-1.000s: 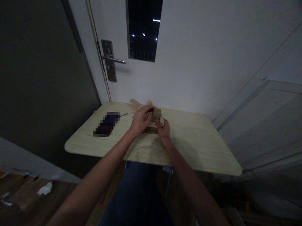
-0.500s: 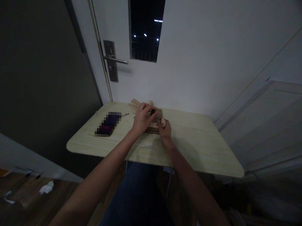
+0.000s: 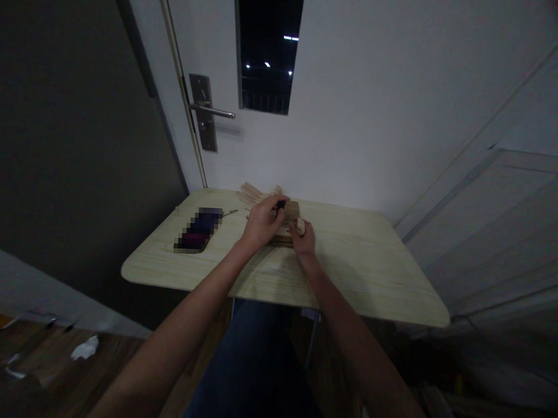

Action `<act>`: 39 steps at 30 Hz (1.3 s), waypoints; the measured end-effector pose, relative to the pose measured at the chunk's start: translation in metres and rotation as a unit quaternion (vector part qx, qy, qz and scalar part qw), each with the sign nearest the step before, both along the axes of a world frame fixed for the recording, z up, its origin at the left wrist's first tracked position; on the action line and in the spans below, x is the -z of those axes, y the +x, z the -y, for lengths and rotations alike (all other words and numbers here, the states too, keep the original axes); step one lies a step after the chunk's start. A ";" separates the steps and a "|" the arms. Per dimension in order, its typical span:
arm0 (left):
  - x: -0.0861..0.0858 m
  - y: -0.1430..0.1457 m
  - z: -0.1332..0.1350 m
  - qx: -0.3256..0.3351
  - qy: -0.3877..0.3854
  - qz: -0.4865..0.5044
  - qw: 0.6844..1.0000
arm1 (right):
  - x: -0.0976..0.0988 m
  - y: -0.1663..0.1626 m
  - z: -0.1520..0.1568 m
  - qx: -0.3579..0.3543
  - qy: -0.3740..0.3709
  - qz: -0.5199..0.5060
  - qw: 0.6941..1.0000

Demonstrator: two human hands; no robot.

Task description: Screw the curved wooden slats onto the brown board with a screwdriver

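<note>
Near the table's far middle sits a small wooden assembly [image 3: 284, 240], made of stacked flat pieces with a brown block [image 3: 292, 210] on its upper part. My left hand [image 3: 261, 222] curls over its left side, with thumb and fingers around a black part [image 3: 281, 205] beside the block. From the right, my right hand [image 3: 306, 240] pinches a small pale wooden piece [image 3: 301, 226] against the assembly's right side. The fingers hide much of the assembly, and the contact between the pieces is hard to make out.
Loose wooden sticks [image 3: 254, 193] lie behind my left hand by the door. A phone with a blurred screen [image 3: 199, 231] rests on the table [image 3: 363, 286] to the left, with a thin metal tool [image 3: 230, 213] beside it. The white door [image 3: 357, 114] stands directly behind the table.
The left fingers have shifted slightly down and closer in, showing more of the brown block. My right hand stays at the pale piece. The whole view has drifted a little.
</note>
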State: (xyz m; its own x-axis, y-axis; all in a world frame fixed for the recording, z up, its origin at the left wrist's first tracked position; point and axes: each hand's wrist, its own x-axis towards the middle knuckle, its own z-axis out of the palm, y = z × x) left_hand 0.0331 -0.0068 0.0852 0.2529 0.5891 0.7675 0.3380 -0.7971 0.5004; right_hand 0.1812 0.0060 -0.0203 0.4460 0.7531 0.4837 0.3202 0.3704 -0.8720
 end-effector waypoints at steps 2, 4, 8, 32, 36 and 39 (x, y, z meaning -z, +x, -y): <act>-0.001 0.000 0.000 -0.008 0.010 -0.006 1.000 | -0.001 0.000 0.000 -0.002 0.000 0.000 1.000; -0.003 0.000 -0.002 -0.031 0.026 -0.009 0.999 | -0.001 0.000 0.000 -0.003 -0.001 0.000 1.000; -0.006 0.001 -0.007 -0.072 0.032 -0.003 0.997 | -0.002 0.000 0.000 0.000 0.000 0.002 1.000; -0.016 -0.008 -0.010 0.017 0.020 -0.111 0.993 | -0.002 -0.001 0.000 0.002 0.013 0.003 1.000; -0.010 -0.008 -0.015 0.038 0.016 -0.087 0.995 | -0.002 -0.001 0.002 0.005 0.011 0.003 1.000; -0.005 -0.008 -0.020 0.074 -0.004 -0.050 0.996 | -0.002 -0.001 0.003 0.004 0.009 0.003 1.000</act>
State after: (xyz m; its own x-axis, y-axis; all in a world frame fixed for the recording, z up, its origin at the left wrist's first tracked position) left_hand 0.0251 0.0127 0.0902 0.4133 0.5456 0.7291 0.2654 -0.8380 0.4767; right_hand 0.1803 0.0035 -0.0182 0.4486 0.7411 0.4995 0.3280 0.3833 -0.8634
